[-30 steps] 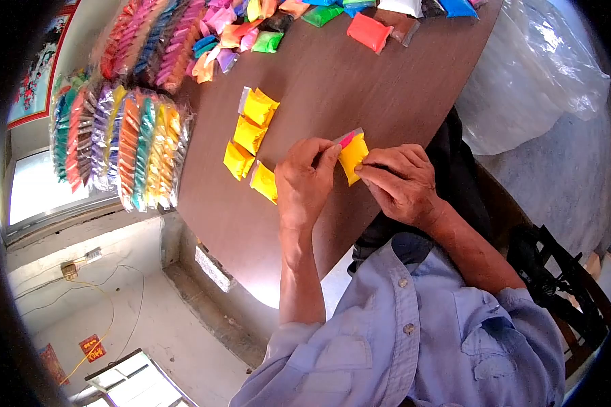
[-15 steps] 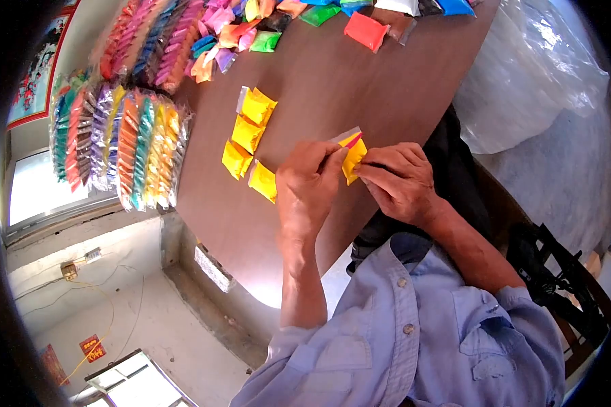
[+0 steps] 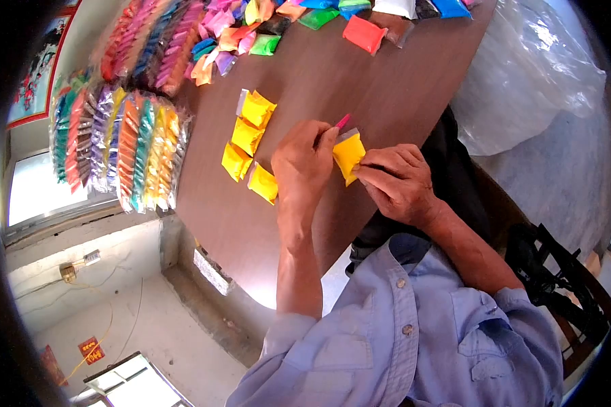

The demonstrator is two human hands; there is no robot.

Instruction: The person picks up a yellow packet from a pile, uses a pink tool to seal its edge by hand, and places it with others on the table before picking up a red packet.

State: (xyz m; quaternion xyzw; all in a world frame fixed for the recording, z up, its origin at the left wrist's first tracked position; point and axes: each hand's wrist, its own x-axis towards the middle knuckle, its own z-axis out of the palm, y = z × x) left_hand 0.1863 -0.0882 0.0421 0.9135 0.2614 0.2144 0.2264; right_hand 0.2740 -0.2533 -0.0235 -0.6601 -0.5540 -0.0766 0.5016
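Observation:
My right hand (image 3: 397,182) pinches the lower right edge of a small yellow packet (image 3: 348,157), a plump bag with a clear strip along its top. Just left of it, my left hand (image 3: 304,159) is closed around a thin pink strip-like piece (image 3: 344,121), whose tip sticks out past the thumb; the rest is hidden in the fingers. The left fingertips are right at the packet's upper left edge. To the left of this hand, more yellow packets (image 3: 249,136) lie on the brown table (image 3: 305,81), with one packet (image 3: 263,184) close to the wrist.
Loose packets in many colours (image 3: 244,34) are heaped at the far edge, with a red packet (image 3: 364,35) nearer. Long clear bags of stacked packets (image 3: 125,149) stand at the left. A large clear plastic bag (image 3: 523,81) lies beyond the right edge, near a chair (image 3: 584,292).
My left hand has drawn slightly left with the pink piece, which now points up, apart from the packet's top. The yellow packet faces the camera more fully, still in my right hand.

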